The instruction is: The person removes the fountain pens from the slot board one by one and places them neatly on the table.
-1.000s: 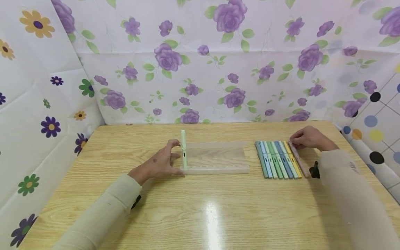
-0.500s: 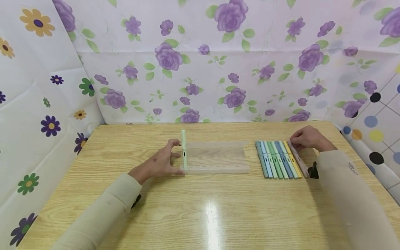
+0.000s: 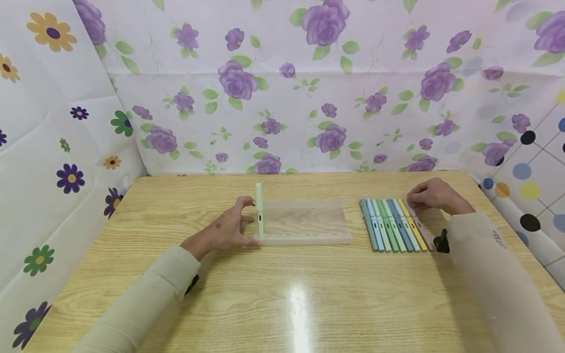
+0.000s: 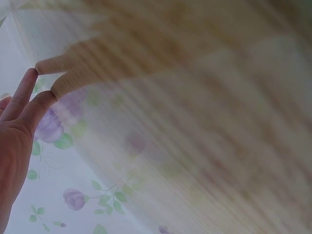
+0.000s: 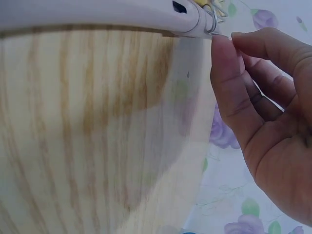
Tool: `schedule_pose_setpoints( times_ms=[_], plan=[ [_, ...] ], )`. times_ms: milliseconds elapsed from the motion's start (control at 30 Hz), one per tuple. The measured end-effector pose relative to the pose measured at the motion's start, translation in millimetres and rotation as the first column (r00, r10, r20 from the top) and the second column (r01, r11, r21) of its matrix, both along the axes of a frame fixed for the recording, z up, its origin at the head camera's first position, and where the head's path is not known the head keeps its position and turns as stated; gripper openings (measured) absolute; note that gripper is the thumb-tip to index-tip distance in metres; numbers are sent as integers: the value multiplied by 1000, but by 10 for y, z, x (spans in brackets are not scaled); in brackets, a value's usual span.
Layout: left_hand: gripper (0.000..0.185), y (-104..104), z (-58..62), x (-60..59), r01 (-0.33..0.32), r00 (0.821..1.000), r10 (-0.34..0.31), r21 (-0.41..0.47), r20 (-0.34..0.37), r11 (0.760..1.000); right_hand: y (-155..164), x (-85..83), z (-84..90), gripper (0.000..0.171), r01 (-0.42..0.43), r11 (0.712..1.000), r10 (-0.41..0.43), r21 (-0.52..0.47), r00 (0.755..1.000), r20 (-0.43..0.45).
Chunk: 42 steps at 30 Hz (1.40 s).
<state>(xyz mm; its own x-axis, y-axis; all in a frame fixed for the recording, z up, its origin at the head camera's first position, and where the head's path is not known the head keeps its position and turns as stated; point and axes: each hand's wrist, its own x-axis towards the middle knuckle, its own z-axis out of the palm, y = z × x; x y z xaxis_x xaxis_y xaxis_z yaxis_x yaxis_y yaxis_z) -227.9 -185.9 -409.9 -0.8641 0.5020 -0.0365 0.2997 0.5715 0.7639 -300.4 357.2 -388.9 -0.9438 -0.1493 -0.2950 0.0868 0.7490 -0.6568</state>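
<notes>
I can read no brand, label or writing on the pens or the case; only a small dark window shows on the pen barrels.

My left hand [image 3: 229, 228] lies on the desk [image 3: 291, 294] with fingers fairly straight, fingertips touching the left end of the frosted pen case [image 3: 304, 223], just beside the pale green pen [image 3: 259, 211] that stands upright at that end.

My right hand [image 3: 434, 194] has its fingers curled, pinching the top end of the pinkish pen [image 3: 419, 223], the rightmost in the row of pens [image 3: 393, 225] lying side by side on the desk to the right of the case. The right wrist view shows my fingertips [image 5: 224, 53] at that pen's metal clip.

The desk is light wood-grain with a glare spot, walled in by sheets printed with purple roses, coloured daisies on the left and dots on the right.
</notes>
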Motion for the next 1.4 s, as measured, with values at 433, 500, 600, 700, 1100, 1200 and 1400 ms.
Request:
schedule_pose_setpoints(
  times_ms=[433,500,600,700,1100,1200,1400],
  plan=[
    [106,-23,0,19,-11,1000,11,2,12,1000,17,23,85,37,-25,1000,25,-3,999,-42],
    [106,-27,-4,19,-13,1000,13,1,13,1000,14,26,100,38,-22,1000,22,-7,999,-33],
    [107,-32,-13,12,-18,1000,18,-3,13,1000,1,36,126,39,-26,1000,26,-7,999,-24],
    [107,-38,-15,8,-19,1000,19,-7,12,1000,-56,60,176,41,-48,999,48,1,998,-34],
    [104,-33,-16,7,-6,1000,6,8,-8,1000,-637,135,502,34,-160,987,154,-37,979,-131],
    [103,-22,-21,5,-4,1000,4,7,-4,1000,-744,158,554,33,-173,984,166,-43,976,-141],
    [104,-4,-17,12,4,1000,-4,8,-3,1000,-946,200,645,34,-213,974,196,-83,965,-173]
  ],
)
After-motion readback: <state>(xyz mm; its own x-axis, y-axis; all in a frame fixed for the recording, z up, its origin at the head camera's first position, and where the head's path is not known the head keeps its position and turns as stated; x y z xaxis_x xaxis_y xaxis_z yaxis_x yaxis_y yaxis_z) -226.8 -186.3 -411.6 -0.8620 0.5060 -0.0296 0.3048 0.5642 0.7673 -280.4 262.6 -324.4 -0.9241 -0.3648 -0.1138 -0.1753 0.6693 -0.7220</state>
